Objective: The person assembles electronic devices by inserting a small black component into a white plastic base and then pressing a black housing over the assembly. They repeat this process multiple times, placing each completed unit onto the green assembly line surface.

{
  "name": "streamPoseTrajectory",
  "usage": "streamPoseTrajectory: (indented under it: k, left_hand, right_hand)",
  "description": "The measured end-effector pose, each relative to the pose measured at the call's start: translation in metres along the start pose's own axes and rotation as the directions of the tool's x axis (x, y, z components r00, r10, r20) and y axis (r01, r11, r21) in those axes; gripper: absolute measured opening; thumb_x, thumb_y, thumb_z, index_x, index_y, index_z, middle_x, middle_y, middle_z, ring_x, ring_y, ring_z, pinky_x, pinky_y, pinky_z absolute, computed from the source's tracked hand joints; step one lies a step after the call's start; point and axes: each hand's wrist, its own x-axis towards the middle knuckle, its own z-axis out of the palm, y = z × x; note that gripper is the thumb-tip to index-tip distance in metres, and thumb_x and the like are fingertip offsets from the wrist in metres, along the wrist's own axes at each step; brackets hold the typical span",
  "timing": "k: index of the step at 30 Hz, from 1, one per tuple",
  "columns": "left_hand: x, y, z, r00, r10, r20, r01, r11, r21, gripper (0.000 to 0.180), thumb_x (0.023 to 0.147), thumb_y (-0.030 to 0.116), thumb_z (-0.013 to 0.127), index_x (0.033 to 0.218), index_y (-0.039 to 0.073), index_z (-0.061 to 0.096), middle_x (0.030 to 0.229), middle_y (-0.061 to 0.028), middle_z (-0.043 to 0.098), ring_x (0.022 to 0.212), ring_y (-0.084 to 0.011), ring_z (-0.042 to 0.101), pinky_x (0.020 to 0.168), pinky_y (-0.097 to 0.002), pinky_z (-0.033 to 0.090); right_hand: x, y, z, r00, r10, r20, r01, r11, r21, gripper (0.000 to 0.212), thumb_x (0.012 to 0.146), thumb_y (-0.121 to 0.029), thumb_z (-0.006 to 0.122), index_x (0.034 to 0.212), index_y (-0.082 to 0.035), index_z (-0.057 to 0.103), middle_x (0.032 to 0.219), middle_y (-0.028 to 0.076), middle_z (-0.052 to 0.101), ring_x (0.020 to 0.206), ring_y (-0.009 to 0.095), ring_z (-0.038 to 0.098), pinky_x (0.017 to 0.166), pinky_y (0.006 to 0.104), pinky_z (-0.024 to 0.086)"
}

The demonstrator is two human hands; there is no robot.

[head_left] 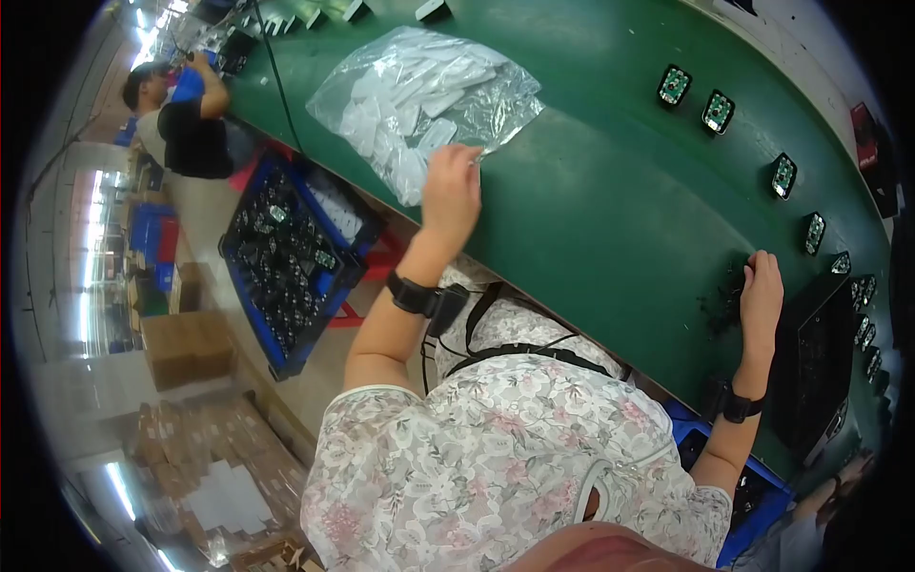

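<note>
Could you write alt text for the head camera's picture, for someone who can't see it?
A person's left-hand grip is at the edge of a clear plastic bag of flat white pieces, and the right-hand grip is by small black bits on a green table. Green circuit boards in black casings sit along its right side.

Green bench (pixel 600 205) viewed from above. On its surface we find, at left, a clear plastic bag (pixel 518 103) of flat white plastic pieces (pixel 440 102); at right, scattered small black parts (pixel 726 297) beside a black bin (pixel 822 334). Toward the far side we note black housings with exposed green circuit boards (pixel 675 86) and pale-faced black units (pixel 433 10).
</note>
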Motion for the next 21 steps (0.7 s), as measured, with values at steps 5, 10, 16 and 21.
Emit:
streamPoseTrajectory:
  k: [5,10,16,21]
  left_hand:
    - [-0.018,-0.033,-0.026,0.979,0.12,0.164,-0.152,0.967,0.202,0.057,0.072,0.022,0.076,0.119,-0.001,0.055,0.117,-0.0157,0.056,0.108,-0.0345,0.05,0.092,-0.0419,0.043]
    - [0.003,-0.024,-0.033,0.982,0.164,0.098,-0.188,0.926,0.326,0.027,0.068,0.01,0.073,0.09,0.005,0.058,0.091,-0.0133,0.059,0.091,-0.0351,0.052,0.075,-0.0443,0.042]
    - [0.033,0.066,0.007,0.951,-0.139,0.277,0.22,0.932,-0.288,0.014,0.076,0.004,0.067,0.087,0.007,0.059,0.091,-0.0097,0.06,0.089,-0.032,0.055,0.065,-0.0397,0.047]
    - [0.022,0.12,0.061,0.735,0.642,0.216,-0.62,0.767,-0.166,0.022,0.074,-0.001,0.059,0.094,0.008,0.058,0.11,-0.0149,0.056,0.096,-0.0344,0.055,0.068,-0.0399,0.051]
  right_hand:
    - [-0.013,-0.006,-0.006,0.999,-0.002,-0.032,0.009,0.98,0.201,0.014,0.082,0.0,0.058,0.09,0.0,0.046,0.083,0.016,0.048,0.072,0.032,0.053,0.067,0.0379,0.045]
    - [0.009,-0.016,0.01,0.98,0.117,-0.159,-0.028,0.879,0.475,0.01,0.087,-0.002,0.056,0.096,-0.001,0.053,0.077,0.01,0.054,0.067,0.016,0.054,0.065,0.0283,0.046]
    - [0.002,-0.025,-0.003,0.952,0.303,0.031,-0.141,0.351,0.926,0.025,0.095,-0.006,0.052,0.118,0.004,0.057,0.088,0.01,0.064,0.076,0.015,0.063,0.069,0.0267,0.054]
    - [-0.001,-0.035,0.0,0.962,0.218,0.162,-0.188,0.103,0.977,0.03,0.094,-0.007,0.053,0.122,0.004,0.055,0.091,0.013,0.065,0.08,0.018,0.066,0.073,0.0284,0.056]
